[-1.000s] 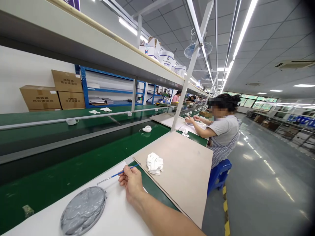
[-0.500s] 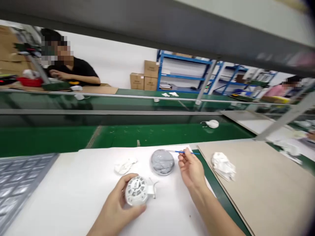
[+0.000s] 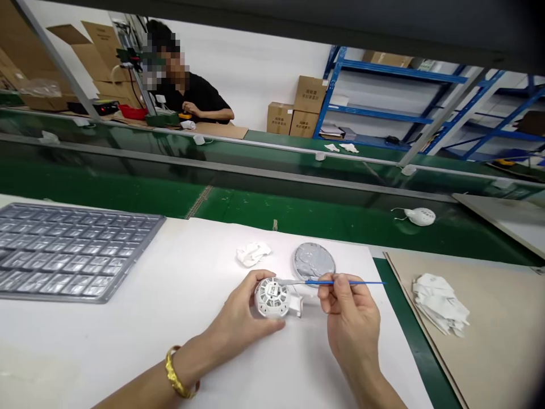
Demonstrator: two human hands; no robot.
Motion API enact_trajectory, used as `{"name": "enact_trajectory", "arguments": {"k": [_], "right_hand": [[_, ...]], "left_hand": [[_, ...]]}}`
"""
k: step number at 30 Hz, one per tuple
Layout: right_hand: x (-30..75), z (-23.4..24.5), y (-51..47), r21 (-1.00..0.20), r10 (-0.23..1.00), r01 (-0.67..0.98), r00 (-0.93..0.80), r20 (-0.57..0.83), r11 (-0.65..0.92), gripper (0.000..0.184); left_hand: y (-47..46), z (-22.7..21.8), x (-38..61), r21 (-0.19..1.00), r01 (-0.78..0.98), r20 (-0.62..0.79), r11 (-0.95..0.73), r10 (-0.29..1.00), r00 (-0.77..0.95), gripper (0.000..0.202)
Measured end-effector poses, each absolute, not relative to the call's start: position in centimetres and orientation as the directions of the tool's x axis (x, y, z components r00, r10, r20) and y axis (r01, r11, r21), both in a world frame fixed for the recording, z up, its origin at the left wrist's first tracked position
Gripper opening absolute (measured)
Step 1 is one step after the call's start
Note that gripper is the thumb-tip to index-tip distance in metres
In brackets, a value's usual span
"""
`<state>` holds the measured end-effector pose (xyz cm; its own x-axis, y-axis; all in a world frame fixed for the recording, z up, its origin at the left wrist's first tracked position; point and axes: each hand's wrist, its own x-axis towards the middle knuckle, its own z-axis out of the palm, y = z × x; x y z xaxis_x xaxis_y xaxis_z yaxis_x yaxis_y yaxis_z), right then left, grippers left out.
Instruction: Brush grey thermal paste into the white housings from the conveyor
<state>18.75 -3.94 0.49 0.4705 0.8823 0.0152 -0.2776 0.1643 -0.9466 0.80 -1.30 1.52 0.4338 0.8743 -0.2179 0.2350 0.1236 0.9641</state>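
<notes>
My left hand (image 3: 242, 307) holds a round white plastic housing (image 3: 271, 297) with a slotted grille face and a side tab. My right hand (image 3: 351, 318) pinches a thin blue-handled brush (image 3: 327, 282), and its grey tip rests at the housing's upper rim. Just beyond lies a round dish of grey paste (image 3: 313, 261), close to the brush shaft. A crumpled white cloth (image 3: 253, 253) sits further back on the white work sheet (image 3: 128, 341). A gold bracelet circles my left wrist.
A grey blister tray (image 3: 63, 250) lies at left. A cardboard board (image 3: 498, 318) with a white cloth pile (image 3: 438, 304) lies at right. Beyond is a green conveyor belt (image 3: 255, 207) carrying a white device (image 3: 419, 216). A co-worker (image 3: 191, 99) sits across it.
My view has swung from along the line to across the belt. The housing has come in with my left hand, and the brush tip has moved left from the dish to the housing's rim.
</notes>
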Motion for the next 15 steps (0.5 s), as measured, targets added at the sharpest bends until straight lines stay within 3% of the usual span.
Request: {"name": "enact_trajectory", "arguments": {"k": [15], "right_hand": [[18.32, -0.33, -5.04, -0.885, 0.805, 0.097, 0.38, 0.455, 0.454, 0.005]], "left_hand": [[-1.24, 1.63, 0.49, 0.968, 0.225, -0.206, 0.112, 0.868, 0.452, 0.056]]}}
